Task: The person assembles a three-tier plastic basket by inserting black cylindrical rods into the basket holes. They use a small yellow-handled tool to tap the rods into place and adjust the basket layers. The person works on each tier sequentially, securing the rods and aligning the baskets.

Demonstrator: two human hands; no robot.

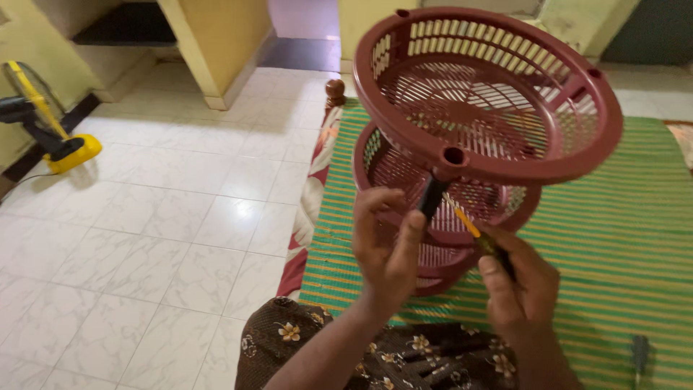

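At the far left a yellow fan [50,123] stands on the white tiled floor [173,217]. Toward the middle, the left hand [386,249] has its fingers [411,231] closed around a black post [433,196] under the upper tier of a dark red plastic basket rack [491,94], which is tilted above the green striped mat [621,238]. The right hand [523,282] grips a screwdriver [476,232], its orange shaft pointing up toward the post. At the lower right, another tool [639,354] lies on the mat.
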